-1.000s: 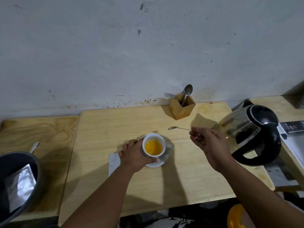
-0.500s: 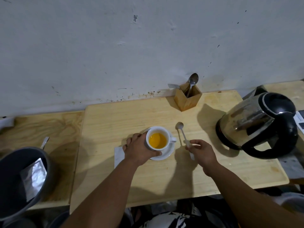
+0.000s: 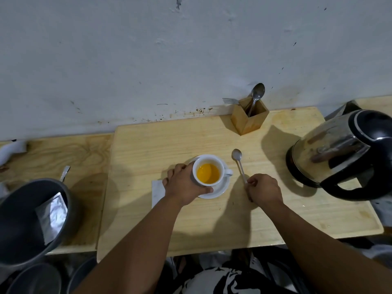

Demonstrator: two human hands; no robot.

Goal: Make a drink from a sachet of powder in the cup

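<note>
Now the right hand has its fingers pinched together on the handle end of the teaspoon, and the spoon lies flat on the table just to the right of the cup, bowl pointing away from the person. A second ago that same spoon was held up in the air to the right of the cup; half a second ago it was already coming down to the wood. The left hand has stayed wrapped around the cup's left side throughout, fingers closed on the wall and thumb near the saucer rim.

Inside the cup the liquid is an even orange, so I judge the stirring finished and the drink essentially made; what remains is letting go of the spoon.

Left of the cup, well apart, a crumpled foil sachet sits in a dark pan. Right of the cup stands the kettle; behind it, a wooden cutlery holder.

No brand, label or writing is legible anywhere; the sachet shows only bare silver.
</note>
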